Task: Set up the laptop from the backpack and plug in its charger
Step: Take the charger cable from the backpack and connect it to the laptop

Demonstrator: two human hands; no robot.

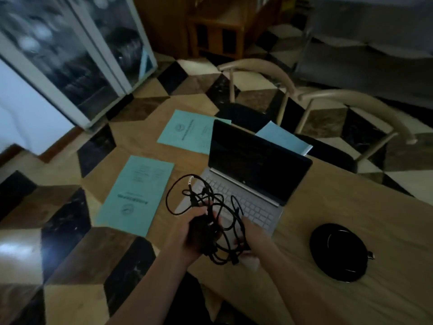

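Two bare hands hold a tangled black laptop charger just above the near edge of an open laptop on a wooden table.

The left hand [187, 233] curls around the charger [201, 233], gripping its black power brick, while the right hand [248, 242] has its fingers hooked into the cable loops just beside it; how firmly it grips cannot be told through the blur. The cable [187, 198] spills up and away from both hands, toward the laptop [246, 184], which sits directly ahead with its dark screen raised and keyboard facing the person. A loose cable end with a pale tip [191, 178] stands at the top of the tangle, nearer the left hand and the laptop's left edge. The port itself is too small to make out. Teal papers [138, 193] lie to the left, and a round black object [338, 252] lies to the right.
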